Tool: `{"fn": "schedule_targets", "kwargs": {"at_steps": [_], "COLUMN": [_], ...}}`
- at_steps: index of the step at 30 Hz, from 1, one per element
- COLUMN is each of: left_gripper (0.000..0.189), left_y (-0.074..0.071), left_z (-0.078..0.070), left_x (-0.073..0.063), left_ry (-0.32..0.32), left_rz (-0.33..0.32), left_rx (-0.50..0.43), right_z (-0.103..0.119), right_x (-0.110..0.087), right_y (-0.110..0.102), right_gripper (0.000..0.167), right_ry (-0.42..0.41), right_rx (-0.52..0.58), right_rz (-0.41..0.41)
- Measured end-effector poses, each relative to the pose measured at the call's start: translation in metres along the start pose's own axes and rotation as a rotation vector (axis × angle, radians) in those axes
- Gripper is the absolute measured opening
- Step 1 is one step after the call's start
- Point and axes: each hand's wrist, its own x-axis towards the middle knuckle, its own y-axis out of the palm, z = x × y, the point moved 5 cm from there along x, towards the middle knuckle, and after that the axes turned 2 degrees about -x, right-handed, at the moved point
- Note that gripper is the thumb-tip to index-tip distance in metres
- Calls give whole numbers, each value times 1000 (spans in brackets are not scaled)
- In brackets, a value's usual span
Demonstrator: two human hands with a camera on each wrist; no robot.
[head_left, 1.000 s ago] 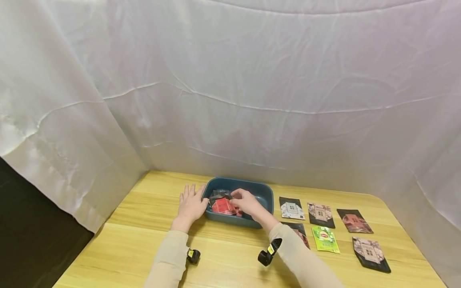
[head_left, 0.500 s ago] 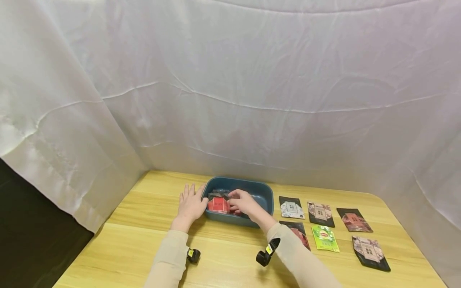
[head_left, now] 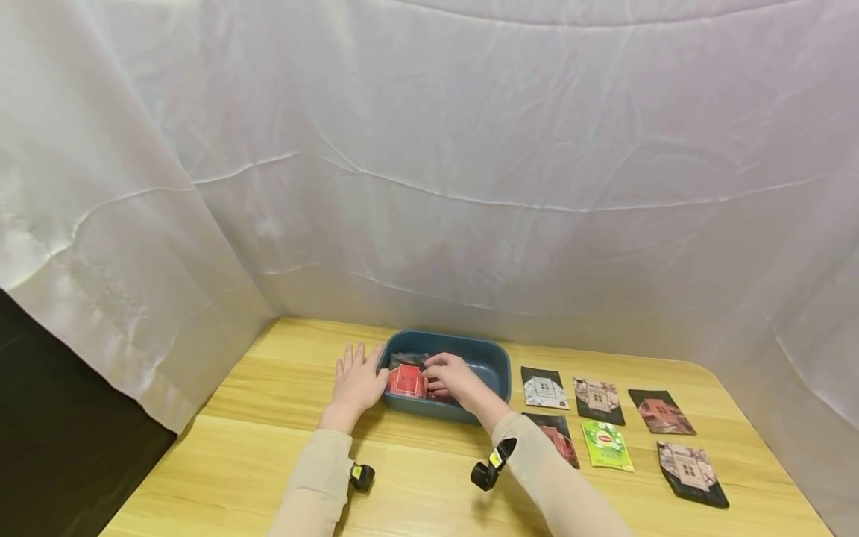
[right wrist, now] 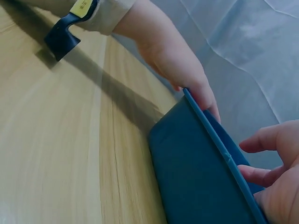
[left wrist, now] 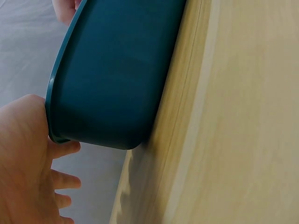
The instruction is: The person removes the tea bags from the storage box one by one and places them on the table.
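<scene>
The spread left hand (head_left: 357, 384) touches a smooth, rounded tub (left wrist: 112, 74); beside the right hand (head_left: 460, 377), grip unclear, only the head view shows a glossy red packet (head_left: 406, 380).

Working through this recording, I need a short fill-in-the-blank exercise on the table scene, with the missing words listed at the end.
1. The right grip reaches into the dark-blue, rounded rectangular plastic bin, beside a square-labelled flat packet coloured mainly ____.
2. In the head view, the left grip touches the bin's ____ end.
3. Counting the flat bright-green packet, ____ packets lie on the light wooden table outside the bin.

Missing words: red; left; six.
</scene>
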Motion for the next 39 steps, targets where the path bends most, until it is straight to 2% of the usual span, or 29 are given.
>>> {"fn": "schedule_targets", "kwargs": {"at_steps": [6,19,24,28,34,39], "left_gripper": [59,57,57,58,58,58], "left_y": [-1,-1,-1,0,-1,-2], "left_z": [0,-2,-3,-2,-1,-2], "left_x": [-1,-4,-3,-2,-1,-2], "left_ry": [-3,7,2,-2,-2,4], "left_rz": [6,-3,-6,-5,-6,-6], "left_rx": [3,16,12,8,13,-3], "right_z": [0,3,6,7,10,14], "right_x": [1,2,4,5,3,-1], "right_y": [0,9,15,17,11,2], "right_gripper": [40,64,52,46,48,42], "right_ry": [54,24,-6,-16,-37,-87], "right_rx": [144,181,116,109,108,86], "right_rz": [5,25,80,102,56,15]}}
